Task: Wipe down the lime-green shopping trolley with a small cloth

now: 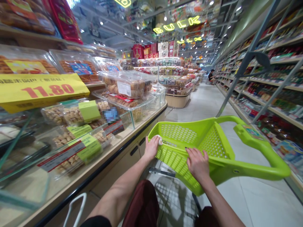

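My left hand grips the near rim of a lime-green plastic shopping cart basket, with a small white cloth or tissue showing at its fingertips. My right hand lies further right on that same rim, fingers curled over the edge. The basket's mesh interior shows nothing inside it. Below it, a metal cart frame stands on the floor, partly hidden by the basket and my arms.
To the left runs a glass-fronted counter of boxed baked goods, with a yellow 11.80 price sign. Stocked shelves line the right. A tiled aisle leads ahead to an island display and a distant person.
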The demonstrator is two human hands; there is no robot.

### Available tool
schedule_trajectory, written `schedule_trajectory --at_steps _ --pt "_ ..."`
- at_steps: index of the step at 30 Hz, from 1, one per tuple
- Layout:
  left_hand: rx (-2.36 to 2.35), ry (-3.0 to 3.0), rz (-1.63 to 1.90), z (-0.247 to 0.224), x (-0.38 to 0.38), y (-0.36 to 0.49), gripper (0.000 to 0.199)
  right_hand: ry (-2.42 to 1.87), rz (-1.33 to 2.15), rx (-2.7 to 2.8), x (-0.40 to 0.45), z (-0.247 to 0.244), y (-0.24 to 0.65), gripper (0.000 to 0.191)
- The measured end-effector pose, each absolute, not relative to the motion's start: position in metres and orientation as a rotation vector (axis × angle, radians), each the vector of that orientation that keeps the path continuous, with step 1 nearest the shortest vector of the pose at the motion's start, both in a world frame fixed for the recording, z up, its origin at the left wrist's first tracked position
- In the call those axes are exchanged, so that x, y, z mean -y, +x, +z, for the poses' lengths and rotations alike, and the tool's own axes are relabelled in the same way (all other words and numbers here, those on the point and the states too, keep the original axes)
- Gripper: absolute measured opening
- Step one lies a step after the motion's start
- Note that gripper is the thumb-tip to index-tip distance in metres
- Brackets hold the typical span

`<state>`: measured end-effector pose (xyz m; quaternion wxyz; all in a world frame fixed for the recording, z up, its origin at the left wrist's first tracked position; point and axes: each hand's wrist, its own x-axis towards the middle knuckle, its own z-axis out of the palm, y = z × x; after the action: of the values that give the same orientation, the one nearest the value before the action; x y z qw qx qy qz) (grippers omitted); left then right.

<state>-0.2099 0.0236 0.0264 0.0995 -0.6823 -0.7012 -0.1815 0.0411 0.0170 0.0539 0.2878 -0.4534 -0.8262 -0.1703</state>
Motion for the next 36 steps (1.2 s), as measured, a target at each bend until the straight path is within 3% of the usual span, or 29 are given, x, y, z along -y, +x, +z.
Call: schedule_trajectory --at_steps 13,24,31,36 --pt "2.162 -1.901 -0.652 0.011 -0.031 -0.262 0.036 -1.268 -0.43 2.231 -0.017 0.052 0.053 0.03" --pt "2.001 -2.112 -0.745 0.009 -0.035 -0.224 0.038 -1.292 -0.43 2.172 -0.016 0.048 0.054 0.028" --pt "2.242 -1.91 -0.769 0.012 -0.038 -0.242 0.035 -1.268 -0.379 2.151 -0.019 0.048 0.057 0.028" --pt "2.053 -2.1 -0.83 0.016 -0.035 -0.199 0.043 -1.283 -0.351 2.122 -0.022 0.047 0.057 0.026"
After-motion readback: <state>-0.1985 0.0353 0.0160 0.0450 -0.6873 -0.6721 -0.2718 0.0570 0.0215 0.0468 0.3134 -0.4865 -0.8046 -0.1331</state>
